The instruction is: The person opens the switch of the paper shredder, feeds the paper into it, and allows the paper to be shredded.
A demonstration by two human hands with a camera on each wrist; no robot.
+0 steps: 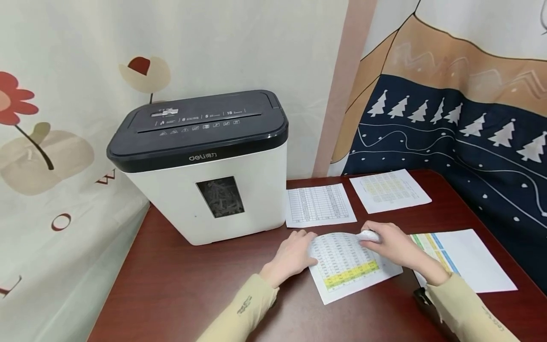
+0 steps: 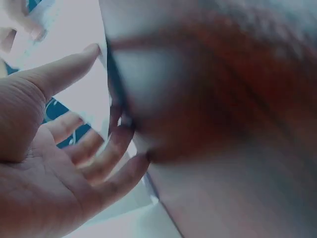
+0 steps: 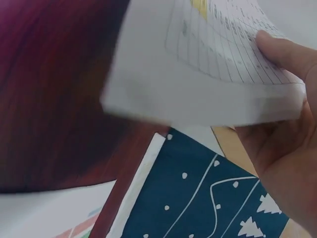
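A printed sheet of paper (image 1: 344, 254) with a table and a yellow band lies bowed between both hands in the head view. My right hand (image 1: 391, 242) pinches its far right corner, which curls up at the fingers. The right wrist view has the thumb on the printed face of the sheet (image 3: 198, 94) and the fingers behind it. My left hand (image 1: 291, 254) is at the sheet's left edge. In the left wrist view its straight thumb touches the paper (image 2: 74, 29), while the other fingers spread loosely behind the edge.
A white and black paper shredder (image 1: 226, 190) stands on the left of the brown table (image 1: 171, 285); paper strips show through its window. Beside it lies a printed sheet (image 1: 320, 205), with another sheet (image 1: 389, 191) further right. Paper with coloured stripes (image 1: 474, 261) lies near the right forearm.
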